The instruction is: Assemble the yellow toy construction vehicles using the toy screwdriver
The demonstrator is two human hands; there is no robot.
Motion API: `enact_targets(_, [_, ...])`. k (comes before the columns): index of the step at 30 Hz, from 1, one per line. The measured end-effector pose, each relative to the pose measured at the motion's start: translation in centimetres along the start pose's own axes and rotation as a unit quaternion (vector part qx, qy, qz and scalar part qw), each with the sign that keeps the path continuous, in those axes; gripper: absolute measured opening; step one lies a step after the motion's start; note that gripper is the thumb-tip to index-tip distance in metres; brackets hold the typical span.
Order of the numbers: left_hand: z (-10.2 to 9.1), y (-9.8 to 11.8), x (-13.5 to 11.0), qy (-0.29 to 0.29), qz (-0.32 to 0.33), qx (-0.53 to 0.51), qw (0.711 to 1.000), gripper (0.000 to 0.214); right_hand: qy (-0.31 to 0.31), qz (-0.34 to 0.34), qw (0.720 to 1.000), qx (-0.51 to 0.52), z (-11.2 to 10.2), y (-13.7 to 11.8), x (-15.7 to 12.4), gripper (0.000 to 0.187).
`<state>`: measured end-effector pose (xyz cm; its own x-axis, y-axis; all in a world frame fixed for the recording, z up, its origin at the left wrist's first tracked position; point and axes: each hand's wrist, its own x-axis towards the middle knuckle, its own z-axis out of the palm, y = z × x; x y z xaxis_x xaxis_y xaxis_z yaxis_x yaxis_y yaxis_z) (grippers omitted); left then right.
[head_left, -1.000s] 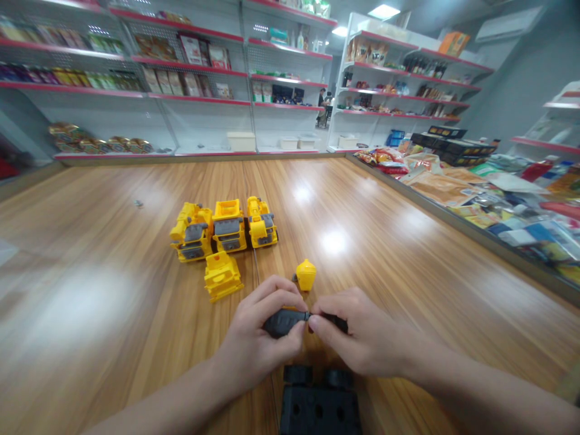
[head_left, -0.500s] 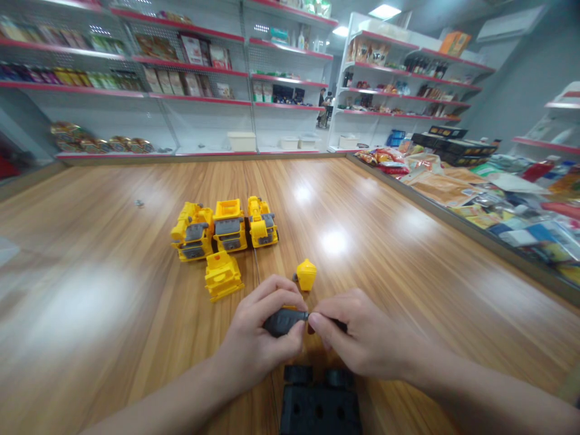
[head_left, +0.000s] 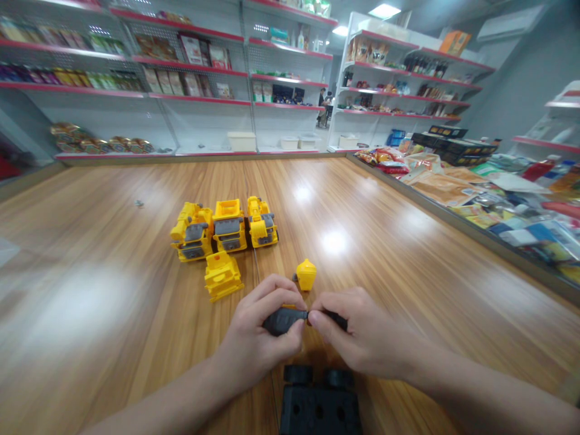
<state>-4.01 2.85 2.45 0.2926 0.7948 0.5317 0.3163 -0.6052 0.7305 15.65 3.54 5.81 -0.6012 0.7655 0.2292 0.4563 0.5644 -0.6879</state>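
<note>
My left hand [head_left: 267,326] is closed around a dark grey plastic toy part [head_left: 281,321], with a bit of yellow behind it. From the other side, my right hand [head_left: 351,329] pinches a slim black piece [head_left: 338,319], mostly hidden by the fingers; its kind cannot be made out. The two pieces meet at my fingertips. Below my hands lies a black toy chassis [head_left: 319,408] with wheels. Just beyond them sits a small yellow drum-shaped part [head_left: 307,275]. A yellow toy body shell [head_left: 223,276] rests to the left.
Behind the shell stand three yellow and grey toy construction trucks [head_left: 229,225] in a row. A tiny object [head_left: 139,203] lies at the far left of the wooden table [head_left: 408,290]. Packaged goods [head_left: 453,187] fill the area beyond the right edge, and shelves [head_left: 203,99] line the back.
Both hands stay in nearly the same place, still gripping the two dark pieces. My right fingers have shifted very slightly; the toys have not moved.
</note>
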Motion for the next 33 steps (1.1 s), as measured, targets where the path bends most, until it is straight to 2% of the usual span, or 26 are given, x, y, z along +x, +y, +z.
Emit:
enact_targets(8, [-0.43, 0.69, -0.40, -0.044, 0.000, -0.022, 0.999, 0.026, -0.011, -0.016, 1.000, -0.018, -0.30, -0.57, -0.18, 0.012])
enact_targets(17, [-0.39, 0.78, -0.41, -0.040, 0.008, -0.007, 0.999, 0.027, -0.032, -0.024, 0.998, -0.057, 0.35, -0.13, -0.27, 0.029])
enact_targets(23, [-0.19, 0.63, -0.32, -0.034, 0.022, -0.008, 0.999, 0.026, -0.008, -0.012, 1.000, -0.011, 0.12, -0.54, -0.24, 0.008])
enact_targets(30, [-0.16, 0.63, -0.11, -0.032, 0.032, -0.007, 0.999, 0.025, -0.049, 0.003, 0.998, -0.031, 0.11, -0.35, -0.35, 0.020])
enact_targets(33, [-0.12, 0.62, -0.10, -0.029, 0.037, -0.006, 0.999, 0.025, -0.067, 0.028, 0.997, -0.009, 0.04, -0.60, -0.22, 0.028])
